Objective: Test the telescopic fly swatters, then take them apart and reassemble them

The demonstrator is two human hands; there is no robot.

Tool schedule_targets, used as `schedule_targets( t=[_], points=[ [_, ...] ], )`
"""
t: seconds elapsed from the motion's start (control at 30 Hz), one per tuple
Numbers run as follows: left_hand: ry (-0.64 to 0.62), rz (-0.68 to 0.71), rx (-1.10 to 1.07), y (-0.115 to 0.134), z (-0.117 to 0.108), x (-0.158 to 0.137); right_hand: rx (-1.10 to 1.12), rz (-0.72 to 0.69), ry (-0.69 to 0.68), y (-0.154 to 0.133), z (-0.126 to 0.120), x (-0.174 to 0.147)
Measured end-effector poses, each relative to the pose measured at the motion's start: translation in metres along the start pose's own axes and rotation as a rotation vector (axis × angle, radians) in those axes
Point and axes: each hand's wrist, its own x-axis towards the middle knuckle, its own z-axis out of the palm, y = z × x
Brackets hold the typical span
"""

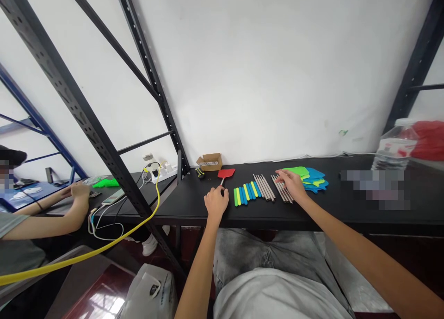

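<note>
My left hand [217,202] is closed at the table's front, around the lower part of a red fly swatter [226,173]. The swatter's flat head points toward the wall, and a short length of thin metal rod shows above my fingers. My right hand [291,184] is over the right-hand group of metal rods [281,191], fingers apart near their far ends. Another row of metal rods [264,187] lies to its left. Green, yellow and blue handle grips [247,194] lie side by side between my hands. Beyond my right hand are stacked green and blue swatter heads [314,178].
A small open cardboard box [210,162] stands by the wall, near a yellow-black object [200,172]. At right stand a plastic bottle [393,145] and a red bundle [432,140]. A yellow cable [157,201] crosses the rack post at left. Another person's arm [65,219] rests farther left.
</note>
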Motion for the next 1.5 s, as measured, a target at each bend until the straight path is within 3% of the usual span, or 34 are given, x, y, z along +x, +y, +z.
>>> schedule_targets(
  t=[0.23, 0.77, 0.87, 1.0, 1.1, 1.3, 1.5],
  points=[
    [0.006, 0.071, -0.015, -0.001, 0.002, -0.001, -0.194, -0.057, 0.151, -0.004, 0.0, -0.004],
    [-0.073, 0.303, -0.062, 0.008, -0.009, -0.004, -0.394, -0.188, 0.165, -0.01, -0.011, -0.003],
    [-0.075, 0.304, -0.049, 0.009, -0.009, -0.003, -0.602, -0.127, 0.152, -0.011, -0.028, 0.016],
    [-0.07, 0.292, -0.059, 0.01, -0.007, -0.003, -1.008, 0.096, 0.088, -0.019, -0.055, 0.048],
    [-0.072, 0.284, -0.074, 0.01, -0.007, -0.002, -1.19, 0.248, 0.008, -0.024, -0.068, 0.064],
    [-0.048, 0.307, -0.09, 0.009, -0.006, -0.003, -1.277, 0.262, -0.104, -0.018, -0.069, 0.07],
    [-0.033, 0.263, -0.132, 0.012, -0.011, -0.007, -1.295, 0.343, -0.07, -0.012, -0.065, 0.076]
  ],
)
